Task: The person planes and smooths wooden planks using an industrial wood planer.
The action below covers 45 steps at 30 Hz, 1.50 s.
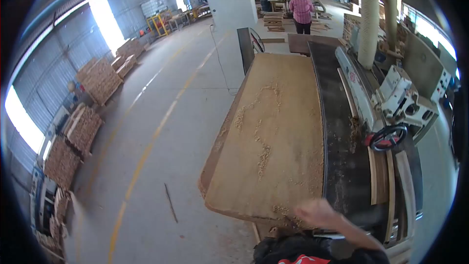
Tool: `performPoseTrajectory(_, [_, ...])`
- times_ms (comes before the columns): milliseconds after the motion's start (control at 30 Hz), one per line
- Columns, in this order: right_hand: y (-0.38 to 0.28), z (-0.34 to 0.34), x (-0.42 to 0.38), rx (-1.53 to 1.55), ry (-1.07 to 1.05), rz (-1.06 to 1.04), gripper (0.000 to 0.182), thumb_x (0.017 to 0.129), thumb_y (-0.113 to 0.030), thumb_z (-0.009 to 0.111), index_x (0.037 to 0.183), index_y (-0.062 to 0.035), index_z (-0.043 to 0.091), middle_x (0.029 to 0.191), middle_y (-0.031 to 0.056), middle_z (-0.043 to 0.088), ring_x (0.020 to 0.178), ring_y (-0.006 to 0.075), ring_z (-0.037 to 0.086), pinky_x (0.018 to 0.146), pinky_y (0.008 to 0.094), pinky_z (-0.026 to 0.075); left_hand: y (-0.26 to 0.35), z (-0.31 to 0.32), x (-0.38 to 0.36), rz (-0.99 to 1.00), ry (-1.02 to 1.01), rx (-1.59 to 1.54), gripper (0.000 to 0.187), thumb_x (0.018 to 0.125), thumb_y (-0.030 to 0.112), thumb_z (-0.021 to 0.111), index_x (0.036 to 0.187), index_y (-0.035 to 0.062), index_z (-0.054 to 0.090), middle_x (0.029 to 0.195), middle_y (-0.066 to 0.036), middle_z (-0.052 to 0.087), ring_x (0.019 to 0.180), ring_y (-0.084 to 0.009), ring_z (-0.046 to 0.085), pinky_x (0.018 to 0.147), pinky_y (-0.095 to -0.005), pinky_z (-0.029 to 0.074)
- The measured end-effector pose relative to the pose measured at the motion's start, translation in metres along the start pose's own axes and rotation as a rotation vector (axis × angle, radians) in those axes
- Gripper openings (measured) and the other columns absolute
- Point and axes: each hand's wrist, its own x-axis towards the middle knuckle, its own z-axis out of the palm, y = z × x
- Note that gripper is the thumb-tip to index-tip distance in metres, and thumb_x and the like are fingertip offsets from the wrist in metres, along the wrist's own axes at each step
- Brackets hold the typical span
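Shavings (pixel 264 155) lie in loose trails over a wooden panel (pixel 295 122) that fills the centre of the frame, lying flat. The panel's long axis runs up the picture, leaning slightly right towards the top: its broad end, with a rounded corner at lower left, points to the bottom edge, and its narrower-looking end points to the upper centre. The right hand (pixel 316 213) reaches in from the lower right and is over the panel's near right corner; it is blurred, the fingers seem curled, and I cannot tell whether they pinch anything or touch the wood. Alongside the panel's right edge runs a black machine bed (pixel 339 156), parallel to it, with a black handwheel (pixel 388 138) at right. At upper centre stands a person (pixel 301 11) in a conical hat.
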Motion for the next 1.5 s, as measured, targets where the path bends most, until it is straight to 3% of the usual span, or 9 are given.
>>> performPoseTrajectory(67, [0.030, 0.050, -0.083, -0.411, -0.556, 0.080, 0.022, 0.096, -0.031, 0.062, 0.088, -0.0148, 0.074, 0.080, 0.0121, 0.074, 0.078, 0.0335, 0.075, 0.066, 0.0511, 0.057, 0.005, 0.002, 0.010, 0.013, -0.007, -0.032, 0.024, 0.093, 0.024, 0.072, 0.105, 0.0035, 0.073, 0.096, -0.015, 0.074, 0.093, -0.0260, 0.072, 0.083, -0.0412, 0.057])
performPoseTrajectory(100, [0.034, 0.058, -0.120, -0.290, -0.465, 0.167, 0.025, 0.094, -0.034, 0.064, 0.082, -0.0157, 0.076, 0.079, 0.0091, 0.076, 0.078, 0.0312, 0.076, 0.066, 0.0494, 0.057, 0.008, 0.001, 0.013, 0.019, -0.012, -0.050, 0.024, 0.093, 0.025, 0.072, 0.105, 0.0036, 0.073, 0.097, -0.015, 0.074, 0.093, -0.0259, 0.072, 0.083, -0.0411, 0.057])
performPoseTrajectory(133, [0.032, 0.065, -0.164, -0.077, -0.234, 0.307, 0.031, 0.094, -0.042, 0.063, 0.085, -0.0176, 0.079, 0.081, 0.0071, 0.078, 0.080, 0.0274, 0.078, 0.069, 0.0470, 0.058, 0.011, 0.001, 0.017, 0.022, -0.019, -0.066, 0.024, 0.093, 0.025, 0.072, 0.105, 0.0037, 0.073, 0.097, -0.015, 0.074, 0.093, -0.0257, 0.072, 0.083, -0.0410, 0.057])
performPoseTrajectory(200, [-0.017, 0.047, -0.203, 0.059, -0.078, 0.786, 0.030, 0.098, -0.035, 0.068, 0.107, -0.0087, 0.077, 0.096, 0.0173, 0.077, 0.091, 0.0368, 0.074, 0.079, 0.0458, 0.056, 0.017, -0.001, 0.023, 0.033, -0.039, -0.086, 0.025, 0.093, 0.025, 0.072, 0.106, 0.0040, 0.073, 0.097, -0.015, 0.074, 0.093, -0.0255, 0.072, 0.083, -0.0409, 0.057])
performPoseTrajectory(267, [-0.024, 0.045, -0.205, 0.065, -0.162, 0.938, 0.030, 0.098, -0.036, 0.067, 0.106, -0.0088, 0.078, 0.096, 0.0170, 0.077, 0.091, 0.0363, 0.074, 0.079, 0.0455, 0.056, 0.018, -0.002, 0.028, 0.036, -0.051, -0.099, 0.025, 0.093, 0.026, 0.072, 0.107, 0.0042, 0.073, 0.098, -0.015, 0.074, 0.094, -0.0252, 0.072, 0.083, -0.0408, 0.057])
performPoseTrajectory(833, [0.007, 0.070, -0.175, 0.134, -0.310, 0.858, 0.036, 0.098, -0.043, 0.065, 0.101, -0.0100, 0.079, 0.091, 0.0141, 0.078, 0.088, 0.0319, 0.075, 0.078, 0.0432, 0.057, 0.007, -0.016, 0.030, 0.034, -0.112, -0.166, 0.029, 0.094, 0.029, 0.074, 0.112, 0.0061, 0.075, 0.103, -0.012, 0.076, 0.097, -0.0227, 0.072, 0.086, -0.0397, 0.057])
performPoseTrajectory(1500, [0.016, 0.075, -0.202, 0.143, -0.416, 0.904, 0.044, 0.098, -0.052, 0.063, 0.094, -0.0114, 0.080, 0.086, 0.0107, 0.079, 0.084, 0.0268, 0.077, 0.076, 0.0404, 0.058, 0.001, -0.004, 0.001, 0.033, -0.194, -0.261, 0.034, 0.094, 0.033, 0.076, 0.118, 0.0084, 0.078, 0.109, -0.009, 0.078, 0.100, -0.0198, 0.071, 0.088, -0.0384, 0.057])
